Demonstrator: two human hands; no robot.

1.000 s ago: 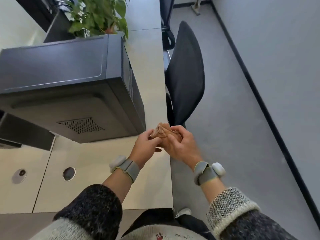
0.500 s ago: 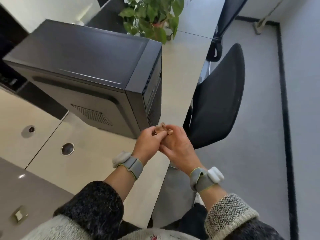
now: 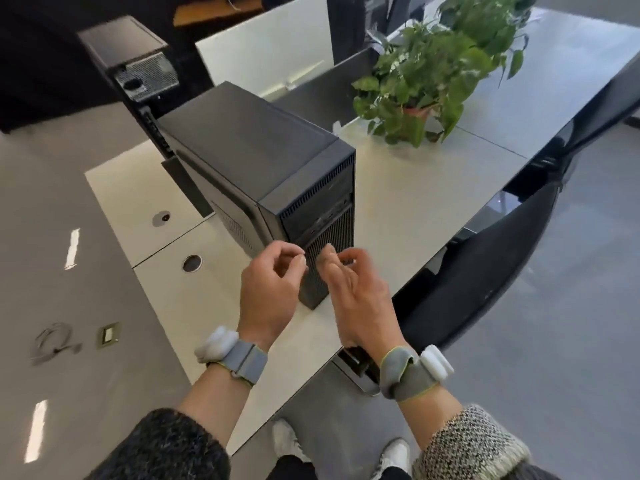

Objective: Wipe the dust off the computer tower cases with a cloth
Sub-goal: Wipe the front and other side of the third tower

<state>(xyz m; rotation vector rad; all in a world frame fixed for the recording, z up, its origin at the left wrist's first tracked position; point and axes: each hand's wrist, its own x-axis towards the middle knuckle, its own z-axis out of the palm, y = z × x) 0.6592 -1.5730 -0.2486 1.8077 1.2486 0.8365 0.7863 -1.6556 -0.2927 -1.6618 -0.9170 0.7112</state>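
Tower case: we found a black tower case [image 3: 263,161] standing upright on the pale desk [image 3: 415,188], its slatted front panel facing near-right and its top panel in full view.
Second tower case: a second tower case [image 3: 135,57] stood at the far left, behind the first, with a meshed grille facing us. We could not tell what it rested on.
Left hand: the left hand [image 3: 273,289] was raised in front of the near lower part of the first case's front panel, with its back towards us. The fingers were curled and the thumb and forefinger tips were close together. We could not tell whether they pinched anything or touched the case.
Right hand: the right hand [image 3: 349,289] was just right of the left hand and apart from it. Its palm was turned leftward and bare, its fingers slack and loosely curled.
Wrists: each wrist carried a grey wristband [image 3: 239,355] with a white unit on it.
Desk: two round cable holes [image 3: 191,263] lay left of the first case, and a potted plant [image 3: 426,77] stood at the far right.
Surroundings: a black office chair [image 3: 485,271] stood against the desk's right edge.
Floor: a loose cable [image 3: 52,341] and a small plate [image 3: 109,335] lay on the grey surface at the near left.
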